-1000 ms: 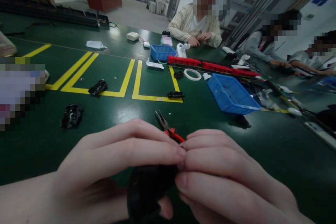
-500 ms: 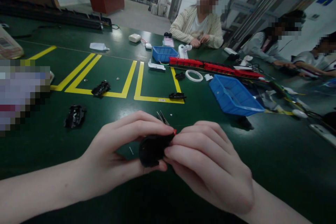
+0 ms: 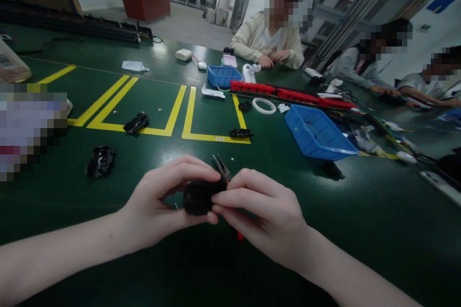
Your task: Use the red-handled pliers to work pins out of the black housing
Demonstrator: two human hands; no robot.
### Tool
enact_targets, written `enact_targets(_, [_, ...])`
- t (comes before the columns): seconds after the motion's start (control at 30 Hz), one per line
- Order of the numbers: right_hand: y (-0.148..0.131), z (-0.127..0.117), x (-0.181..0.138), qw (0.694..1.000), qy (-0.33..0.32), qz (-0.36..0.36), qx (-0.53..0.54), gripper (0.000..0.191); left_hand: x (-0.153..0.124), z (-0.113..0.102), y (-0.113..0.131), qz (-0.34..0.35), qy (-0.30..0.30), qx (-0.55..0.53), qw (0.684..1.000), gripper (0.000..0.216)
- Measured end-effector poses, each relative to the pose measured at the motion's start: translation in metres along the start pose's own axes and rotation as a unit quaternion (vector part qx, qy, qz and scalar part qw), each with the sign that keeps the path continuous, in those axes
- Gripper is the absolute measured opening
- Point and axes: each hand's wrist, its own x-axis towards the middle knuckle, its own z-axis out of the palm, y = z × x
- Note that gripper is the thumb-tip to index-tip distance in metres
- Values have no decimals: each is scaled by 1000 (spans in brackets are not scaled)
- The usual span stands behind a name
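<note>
A dark, rounded black plastic part [image 3: 197,197] is held between my two hands, low over the table. My left hand [image 3: 162,196] grips it from the left, fingers along its top and thumb beneath. With pinched fingertips my right hand [image 3: 266,216] holds its right end; what lies under those fingers is hidden. Behind and below my right hand lie pliers [image 3: 224,169] with metal jaws and red handles, partly covered by the hand. A thin pale sliver [image 3: 176,206] shows beside my left thumb.
Black moulded parts [image 3: 101,161] [image 3: 137,123] lie left on the green table [image 3: 162,278], near yellow tape [image 3: 151,130]. A blue bin [image 3: 320,136] stands right, a tape roll [image 3: 264,106] beside it. Red strips [image 3: 277,91] lie farther back. A person [image 3: 268,41] sits opposite.
Both hands and the black part have shifted slightly left. My right hand has turned and drawn down a little, uncovering more of the pliers and a red handle.
</note>
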Motion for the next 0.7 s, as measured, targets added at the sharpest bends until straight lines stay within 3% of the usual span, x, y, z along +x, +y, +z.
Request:
enact_targets(0.1, [8,2,-2,1000,2,-10,20,12,2,-1,-1,-14,1,-9,1000,45])
enact_targets(0.2, [19,3,-7,998,54,-12,-24,25,6,-4,-1,-37,17,-2,999,41])
enact_targets(0.3, [30,4,-12,988,101,49,-107,41,12,-9,-5,-105,59,16,993,41])
enact_targets(0.4, [34,9,-15,966,-30,150,-208,63,17,-14,-15,-167,88,-1,982,41])
enact_targets(0.5, [28,15,-15,919,-175,219,-277,85,20,-17,-28,-213,85,-31,973,41])
enact_targets(0.6, [20,16,-14,880,-240,275,-305,97,22,-19,-39,-256,84,-49,962,43])
enact_targets(0.7, [17,9,-17,852,-267,319,-318,94,23,-19,-43,-288,57,-105,950,44])
